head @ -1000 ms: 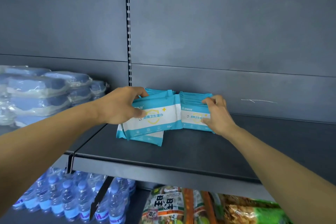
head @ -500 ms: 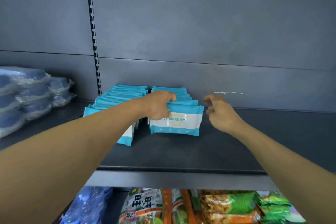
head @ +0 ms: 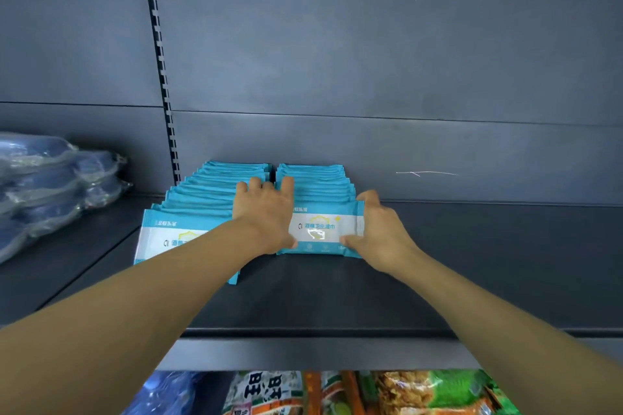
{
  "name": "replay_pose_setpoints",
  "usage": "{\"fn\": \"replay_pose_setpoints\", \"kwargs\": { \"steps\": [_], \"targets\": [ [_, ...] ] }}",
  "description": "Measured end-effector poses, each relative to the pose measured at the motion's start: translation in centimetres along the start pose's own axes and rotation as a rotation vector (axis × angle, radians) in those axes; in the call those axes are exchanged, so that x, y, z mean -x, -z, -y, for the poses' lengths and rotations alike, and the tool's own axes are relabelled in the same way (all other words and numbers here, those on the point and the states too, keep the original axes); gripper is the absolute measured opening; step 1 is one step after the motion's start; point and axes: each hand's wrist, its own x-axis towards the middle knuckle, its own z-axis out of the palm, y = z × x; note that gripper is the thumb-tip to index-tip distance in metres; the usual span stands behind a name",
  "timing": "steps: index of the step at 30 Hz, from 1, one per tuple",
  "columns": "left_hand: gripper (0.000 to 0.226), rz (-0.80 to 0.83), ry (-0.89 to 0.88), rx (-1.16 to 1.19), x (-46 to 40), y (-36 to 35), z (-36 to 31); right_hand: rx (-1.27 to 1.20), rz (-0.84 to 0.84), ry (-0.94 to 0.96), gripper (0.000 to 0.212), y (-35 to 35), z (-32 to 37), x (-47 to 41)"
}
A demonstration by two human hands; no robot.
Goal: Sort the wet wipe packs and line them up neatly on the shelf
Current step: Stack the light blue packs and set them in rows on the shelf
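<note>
Right row (head: 317, 189) on shelf (head: 337, 300), long axis front-to-back, beside left row (head: 202, 199). Front pack (head: 323, 229) crosswise between hands. Left hand (head: 266, 212) flat on top, fingers straight. Right hand (head: 381, 229) nearer, pinching right end.

Two bare arms with no sleeves showing (no watch, no rings, no gloves), each ending in a bare hand: left hand (head: 266, 212), right hand (head: 381, 232).
</note>
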Motion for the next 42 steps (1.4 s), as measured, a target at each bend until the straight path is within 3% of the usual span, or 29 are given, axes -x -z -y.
{"fn": "replay_pose_setpoints", "kwargs": {
  "steps": [8,12,19,27,33,42],
  "targets": [
    [0.061,-0.075,0.049,0.037,-0.4,-0.9,-0.6,0.074,-0.083,0.006,0.057,-0.6,0.6,-0.4],
    [0.063,-0.062,0.064,0.076,-0.5,-0.7,-0.1,0.055,-0.030,0.032,0.076,-0.8,0.3,-0.2],
    [0.061,-0.031,0.074,0.157,-0.7,-0.4,0.2,0.136,-0.037,0.055,0.089,-0.9,1.1,-0.8],
    [0.065,-0.089,0.029,0.023,0.7,0.7,0.4,0.267,-0.058,0.094,0.076,0.2,1.2,0.8],
    [0.054,-0.164,0.002,0.134,4.0,3.0,1.0,0.392,-0.112,0.233,0.054,2.8,3.0,3.4],
    [0.037,-0.158,0.035,0.202,12.3,8.2,2.6,0.408,-0.129,0.289,0.048,5.5,8.0,9.9]
  ]
}}
